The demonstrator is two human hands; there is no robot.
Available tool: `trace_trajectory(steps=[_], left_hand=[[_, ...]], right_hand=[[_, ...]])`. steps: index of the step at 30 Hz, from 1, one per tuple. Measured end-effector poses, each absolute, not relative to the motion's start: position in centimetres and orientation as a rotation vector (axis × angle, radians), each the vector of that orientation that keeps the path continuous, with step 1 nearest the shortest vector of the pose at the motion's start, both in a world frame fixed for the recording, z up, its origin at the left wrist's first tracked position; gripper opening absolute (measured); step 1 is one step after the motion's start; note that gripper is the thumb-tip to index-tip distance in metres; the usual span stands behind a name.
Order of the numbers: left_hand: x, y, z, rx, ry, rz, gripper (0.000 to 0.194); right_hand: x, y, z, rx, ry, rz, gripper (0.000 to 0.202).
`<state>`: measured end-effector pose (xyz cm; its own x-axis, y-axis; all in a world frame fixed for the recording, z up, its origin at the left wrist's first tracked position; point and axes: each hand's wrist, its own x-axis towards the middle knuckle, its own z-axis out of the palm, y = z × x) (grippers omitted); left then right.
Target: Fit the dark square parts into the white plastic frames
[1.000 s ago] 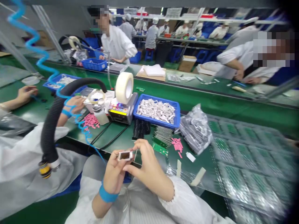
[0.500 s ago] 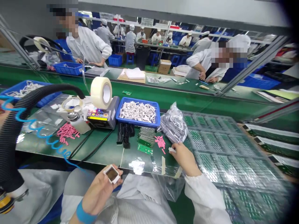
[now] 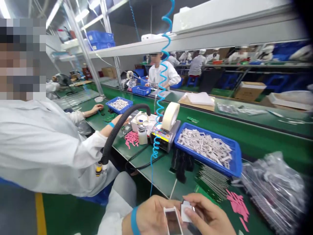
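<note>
My left hand [image 3: 149,213], with a blue band at the wrist, is closed on a small white plastic frame with a dark window [image 3: 174,221] near the bottom edge. Close beside it, my right hand [image 3: 211,217] pinches a small flat white-faced panel [image 3: 186,213] with a dark, shiny edge. The panel is at the frame's upper right; whether the two touch I cannot tell. Past my right hand lie stacked green circuit boards [image 3: 213,181] and pink strips [image 3: 238,205]. A blue tray [image 3: 236,151] full of white frames stands behind them.
On the left sits a co-worker in a white coat [image 3: 56,140], arm over the green bench. A black hose [image 3: 111,137] arches there, and a coiled blue cord [image 3: 161,94] hangs down. A tape roll [image 3: 168,116] tops a small machine [image 3: 162,140]. At right lies a plastic bag [image 3: 274,192].
My view has swung left, bringing the co-worker into sight. My right hand has come from the bench's right side to beside my left hand, bringing a small white piece.
</note>
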<state>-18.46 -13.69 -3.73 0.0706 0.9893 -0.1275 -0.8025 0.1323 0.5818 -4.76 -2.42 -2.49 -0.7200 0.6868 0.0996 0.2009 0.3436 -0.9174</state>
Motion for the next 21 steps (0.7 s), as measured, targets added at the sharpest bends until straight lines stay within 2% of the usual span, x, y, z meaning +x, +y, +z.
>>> trace_trajectory(steps=[4, 7, 11, 14, 21], left_hand=[[-18.6, -14.2, -3.3, 0.345, 0.608, 1.484, 0.046], [-18.9, -14.4, -2.8, 0.308, 0.603, 1.562, 0.043], [-18.9, -14.4, -2.8, 0.279, 0.621, 1.636, 0.04], [-18.8, -14.4, -3.4, 0.256, 0.627, 1.63, 0.039], [-20.2, -14.3, -4.3, 0.266, 0.654, 1.711, 0.046]], right_hand=[[-7.2, -2.9, -2.0, -0.598, -2.175, 1.22, 0.018], [-7.6, -3.0, -2.5, -0.462, -2.185, 0.957, 0.016], [-7.8, -3.5, -3.8, -0.338, -2.191, 0.66, 0.024], [-8.2, -3.9, -4.1, -0.4, -2.195, 0.712, 0.012], [-6.3, -4.6, -2.4, -0.568, -2.167, 0.88, 0.018]])
